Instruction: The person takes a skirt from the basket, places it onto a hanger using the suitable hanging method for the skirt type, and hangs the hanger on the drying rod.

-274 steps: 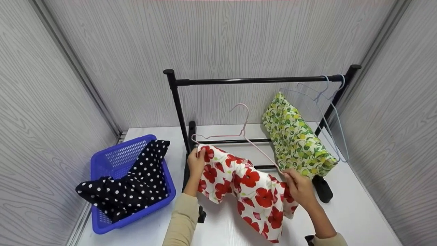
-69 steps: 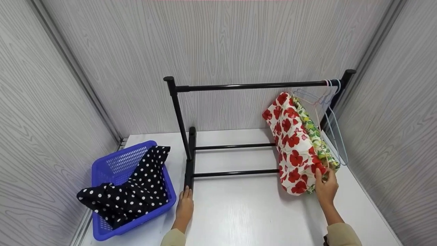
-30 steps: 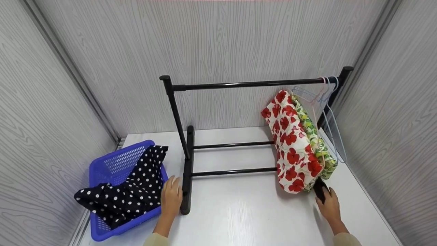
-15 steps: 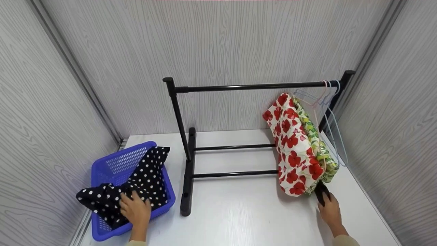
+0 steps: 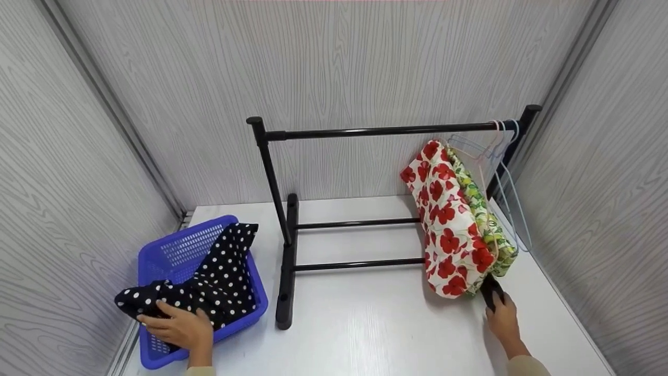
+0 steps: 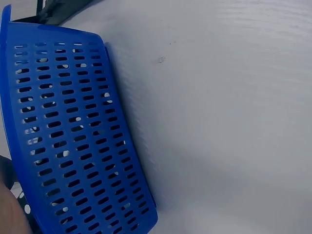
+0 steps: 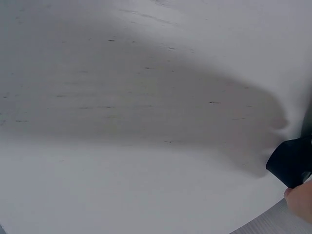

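In the head view, my left hand (image 5: pixel 181 329) lies with extended fingers on the black polka-dot cloth (image 5: pixel 219 292) in the blue basket (image 5: pixel 227 334). The left wrist view shows the basket's slotted side (image 6: pixel 78 126) and a sliver of that hand (image 6: pixel 10 214). My right hand (image 5: pixel 504 319) grips the front end of the black rack's right foot (image 5: pixel 489 291). Part of this hand (image 7: pixel 301 201) and the foot's tip (image 7: pixel 288 163) show at the right wrist view's edge.
Red-flowered cloth (image 5: pixel 449 219) hangs from a pink hanger at the right of the rack's bar (image 5: pixel 365 132), beside lemon-print cloth (image 5: pixel 472 196). Blue hangers (image 5: pixel 514 196) hang there too. The rack's left foot (image 5: pixel 285 292) stands between basket and lower rails. Grained panels surround the white table.
The red-flowered cloth went from both hands onto the rack. My left hand left the rack's left foot for the basket, then moved left over the polka-dot cloth. My right hand moved from cloth to foot.
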Demonstrator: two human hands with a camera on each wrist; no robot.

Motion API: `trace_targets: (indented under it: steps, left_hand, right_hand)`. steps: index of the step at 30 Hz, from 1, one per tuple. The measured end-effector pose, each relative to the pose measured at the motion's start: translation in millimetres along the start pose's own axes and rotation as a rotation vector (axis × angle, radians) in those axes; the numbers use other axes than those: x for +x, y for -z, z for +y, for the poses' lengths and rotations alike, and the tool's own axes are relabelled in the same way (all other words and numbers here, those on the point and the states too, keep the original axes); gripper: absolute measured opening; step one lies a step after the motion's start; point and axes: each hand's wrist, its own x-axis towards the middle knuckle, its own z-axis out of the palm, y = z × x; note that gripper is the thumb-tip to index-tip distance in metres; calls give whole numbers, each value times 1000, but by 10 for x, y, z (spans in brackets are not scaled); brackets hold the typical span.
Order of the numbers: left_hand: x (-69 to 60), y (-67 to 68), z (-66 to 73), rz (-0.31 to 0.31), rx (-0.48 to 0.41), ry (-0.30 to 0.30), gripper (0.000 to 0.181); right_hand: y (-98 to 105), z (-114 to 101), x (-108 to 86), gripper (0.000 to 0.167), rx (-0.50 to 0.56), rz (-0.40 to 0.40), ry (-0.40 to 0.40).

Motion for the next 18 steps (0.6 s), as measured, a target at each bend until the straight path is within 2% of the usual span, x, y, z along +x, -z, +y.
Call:
trace_targets:
  steps: [3, 6, 10, 13, 18]
  left_hand:
    - [59, -6, 10, -48, -120, 85, 92]
    - [124, -16, 17, -114, -223, 169, 96]
    - [185, -41, 20, -146, -307, 224, 96]
    - [211, -62, 19, -127, -361, 265, 93]
    - [226, -78, 2, -24, -456, 361, 87]
  right_hand:
    - [5, 2, 3, 45, 1, 7, -10]
    - [-4, -12, 9, 46, 7, -25, -40]
    - [-19, -38, 18, 45, 16, 9, -21]
    - [-18, -52, 20, 45, 15, 35, -8]
    - [-1, -62, 25, 49, 30, -1, -34]
